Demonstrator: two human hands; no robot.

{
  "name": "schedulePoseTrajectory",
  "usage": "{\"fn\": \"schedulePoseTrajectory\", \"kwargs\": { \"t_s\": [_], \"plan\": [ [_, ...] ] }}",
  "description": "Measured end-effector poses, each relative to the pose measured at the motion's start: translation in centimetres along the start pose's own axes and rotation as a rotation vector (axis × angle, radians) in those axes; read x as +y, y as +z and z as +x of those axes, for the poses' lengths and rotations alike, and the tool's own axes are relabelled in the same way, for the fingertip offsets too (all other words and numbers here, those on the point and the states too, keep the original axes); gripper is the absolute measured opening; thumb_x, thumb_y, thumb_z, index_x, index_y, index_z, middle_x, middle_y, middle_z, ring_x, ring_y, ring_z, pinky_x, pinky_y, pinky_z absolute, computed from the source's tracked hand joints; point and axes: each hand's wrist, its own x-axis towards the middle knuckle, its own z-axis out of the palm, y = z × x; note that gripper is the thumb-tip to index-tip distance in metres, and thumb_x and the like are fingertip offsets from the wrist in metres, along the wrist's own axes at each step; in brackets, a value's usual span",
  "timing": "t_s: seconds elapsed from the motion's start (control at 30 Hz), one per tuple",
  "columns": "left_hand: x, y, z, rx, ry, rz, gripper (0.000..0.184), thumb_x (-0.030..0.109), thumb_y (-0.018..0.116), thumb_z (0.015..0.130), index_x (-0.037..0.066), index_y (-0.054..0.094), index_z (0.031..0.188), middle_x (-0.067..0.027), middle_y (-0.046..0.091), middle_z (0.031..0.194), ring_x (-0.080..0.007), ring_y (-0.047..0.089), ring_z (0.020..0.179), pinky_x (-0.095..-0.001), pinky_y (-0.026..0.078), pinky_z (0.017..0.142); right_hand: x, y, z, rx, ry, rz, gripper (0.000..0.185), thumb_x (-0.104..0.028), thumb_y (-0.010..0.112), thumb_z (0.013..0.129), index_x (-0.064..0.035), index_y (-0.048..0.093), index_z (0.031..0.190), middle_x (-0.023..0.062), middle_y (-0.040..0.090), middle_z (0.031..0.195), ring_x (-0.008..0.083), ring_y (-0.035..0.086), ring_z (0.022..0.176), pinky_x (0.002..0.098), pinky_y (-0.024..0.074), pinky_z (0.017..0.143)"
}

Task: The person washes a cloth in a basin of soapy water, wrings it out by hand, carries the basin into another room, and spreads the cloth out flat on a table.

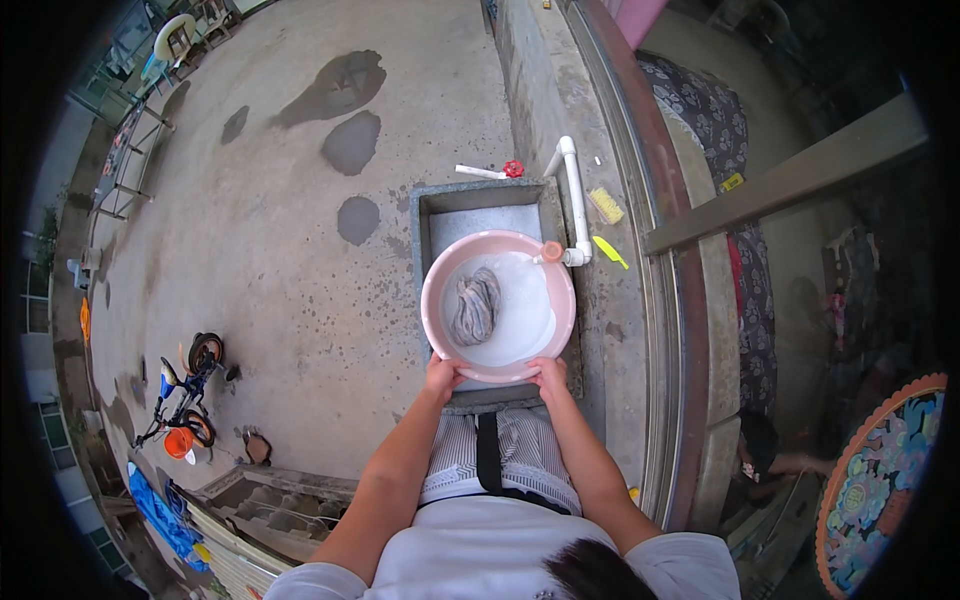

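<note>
A round pink basin (433, 300) rests on the grey stone sink (420, 220), overlapping its near part. Inside the basin lies a bundled grey cloth (477, 305), left of centre, with whitish liquid or the pale basin bottom around it. My left hand (445, 376) grips the near-left rim, its fingers curled over the edge. On the near-right rim my right hand (548, 374) is closed in the same way. Beside the basin's right rim, a white pipe (578, 200) ends in a tap with an orange-pink knob (552, 251).
Right of the sink, a yellow scrub brush (606, 206) and a lime-green brush or scraper (610, 252) lie on the ledge. A red valve wheel (513, 168) sits behind the sink. A small bike (185, 395) stands on the concrete at left. A window frame (650, 300) runs along the right.
</note>
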Motion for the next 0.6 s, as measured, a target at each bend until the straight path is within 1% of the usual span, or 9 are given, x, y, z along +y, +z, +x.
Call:
{"fn": "schedulePoseTrajectory", "kwargs": {
  "t_s": [0.37, 0.47, 0.6],
  "plan": [
    [-0.2, -0.3, 0.5, -0.049, 0.009, -0.004, 0.041, -0.01, 0.059, 0.068, 0.01, 0.05, 0.102, -0.0073, 0.061, 0.087, -0.0224, 0.063, 0.076, -0.0318, 0.055, 0.061, 0.1, -0.1, 0.2, -0.003, -0.02, 0.024, 0.033, 0.004, 0.058, 0.061, 0.0026, 0.052, 0.093, 0.0146, 0.059, 0.081, 0.0273, 0.062, 0.065, 0.0366, 0.0548, 0.051],
    [0.2, -0.1, 0.0, -0.051, 0.009, 0.006, 0.041, -0.01, 0.06, 0.067, 0.01, 0.05, 0.102, -0.0072, 0.061, 0.088, -0.022, 0.063, 0.074, -0.0307, 0.055, 0.059, -0.1, 0.0, -0.1, -0.007, -0.026, 0.033, 0.033, 0.004, 0.058, 0.061, 0.0027, 0.051, 0.093, 0.0146, 0.059, 0.082, 0.0272, 0.062, 0.065, 0.0368, 0.055, 0.051],
    [0.7, 0.0, -0.3, -0.052, 0.022, 0.044, 0.043, -0.011, 0.061, 0.066, 0.009, 0.049, 0.102, -0.0078, 0.062, 0.089, -0.0224, 0.064, 0.076, -0.0307, 0.055, 0.061, -0.2, 0.1, -0.3, -0.001, -0.02, 0.027, 0.033, 0.004, 0.058, 0.061, 0.0028, 0.051, 0.093, 0.0145, 0.059, 0.081, 0.0271, 0.061, 0.065, 0.037, 0.0549, 0.051]
  ]
}}
